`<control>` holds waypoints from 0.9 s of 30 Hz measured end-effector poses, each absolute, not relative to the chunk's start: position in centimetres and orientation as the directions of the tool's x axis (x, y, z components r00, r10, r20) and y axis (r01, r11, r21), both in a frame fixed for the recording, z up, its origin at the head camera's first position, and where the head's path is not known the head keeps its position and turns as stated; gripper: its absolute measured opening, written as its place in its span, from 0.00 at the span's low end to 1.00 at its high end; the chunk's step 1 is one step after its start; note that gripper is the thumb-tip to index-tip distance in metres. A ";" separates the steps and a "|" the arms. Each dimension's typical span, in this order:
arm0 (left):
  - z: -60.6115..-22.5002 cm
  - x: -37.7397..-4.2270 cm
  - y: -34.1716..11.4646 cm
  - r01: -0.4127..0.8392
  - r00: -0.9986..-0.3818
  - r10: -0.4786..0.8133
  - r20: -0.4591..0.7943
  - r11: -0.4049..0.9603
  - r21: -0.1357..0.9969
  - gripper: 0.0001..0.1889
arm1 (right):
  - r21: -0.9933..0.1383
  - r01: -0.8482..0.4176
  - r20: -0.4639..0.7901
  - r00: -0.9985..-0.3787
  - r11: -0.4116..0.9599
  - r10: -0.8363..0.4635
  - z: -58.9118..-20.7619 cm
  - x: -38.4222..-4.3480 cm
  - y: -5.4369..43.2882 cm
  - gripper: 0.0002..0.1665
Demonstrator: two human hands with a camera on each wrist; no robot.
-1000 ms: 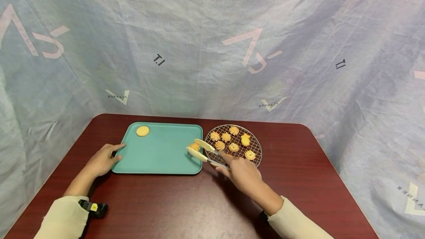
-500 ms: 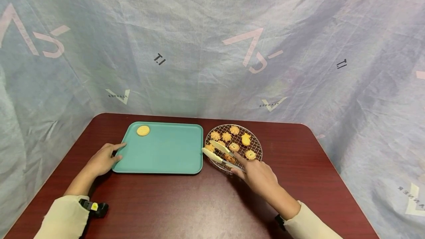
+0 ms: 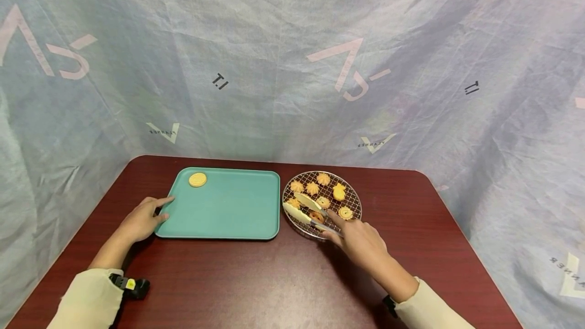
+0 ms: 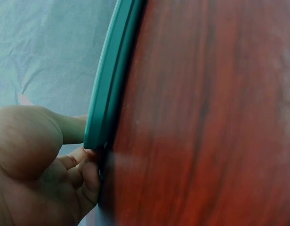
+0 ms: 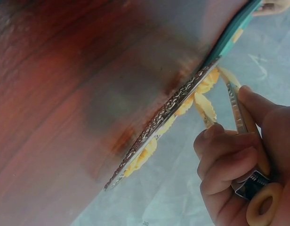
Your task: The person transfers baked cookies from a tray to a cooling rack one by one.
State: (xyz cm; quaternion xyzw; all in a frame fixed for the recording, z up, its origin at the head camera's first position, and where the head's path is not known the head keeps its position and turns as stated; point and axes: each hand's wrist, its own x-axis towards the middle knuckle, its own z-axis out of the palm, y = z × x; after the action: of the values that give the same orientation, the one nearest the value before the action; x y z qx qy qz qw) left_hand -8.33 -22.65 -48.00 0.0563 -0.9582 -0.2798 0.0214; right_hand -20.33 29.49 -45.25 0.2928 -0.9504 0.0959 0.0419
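Observation:
In the head view my left hand [image 3: 141, 220] grips the left edge of a teal tray [image 3: 228, 212], thumb and fingers either side of its rim in the left wrist view. One round pale cookie [image 3: 197, 179] lies at the tray's far left. My right hand [image 3: 363, 242] holds metal tongs [image 3: 299, 215] with cream tips and a ring at the handle end, over a round wire rack [image 3: 357, 204]. Between the tong tips sits a golden piped cookie [image 3: 293, 203], at the rack's left side. Several piped cookies and a pineapple-shaped cookie [image 3: 339, 193] lie on the rack, some partly hidden by the tongs.
The rack stands close beside the tray's right edge on a dark red wooden table [image 3: 219, 283]. A grey printed cloth [image 3: 269, 65] hangs behind the table and along its sides.
The tongs and the cookie between their tips have moved right, from over the tray's right edge to over the rack's left side. My left hand has stayed at the tray edge.

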 end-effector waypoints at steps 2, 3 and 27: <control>-48.0 -8.3 -22.6 -0.095 -0.993 -0.119 0.010 0.837 0.538 0.28 | -0.157 -0.573 0.146 -0.819 0.805 -0.555 -45.2 -20.3 29.5 0.38; -47.9 -8.3 -22.6 -0.095 -0.993 -0.120 0.011 0.838 0.537 0.28 | -0.156 -0.576 0.152 -0.816 0.802 -0.557 -45.2 -20.4 29.5 0.38; -47.9 -8.5 -22.7 -0.104 -0.992 -0.128 0.006 0.836 0.539 0.28 | -0.132 -0.703 0.196 -0.710 0.699 -0.677 -44.5 -20.1 23.3 0.41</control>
State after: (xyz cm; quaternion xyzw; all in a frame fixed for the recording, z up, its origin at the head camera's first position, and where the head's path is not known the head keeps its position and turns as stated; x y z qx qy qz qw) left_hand -8.52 -22.69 -47.92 0.0606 -0.9579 -0.2798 0.0210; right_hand -20.06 23.26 -44.52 0.3752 -0.9192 0.0991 0.0664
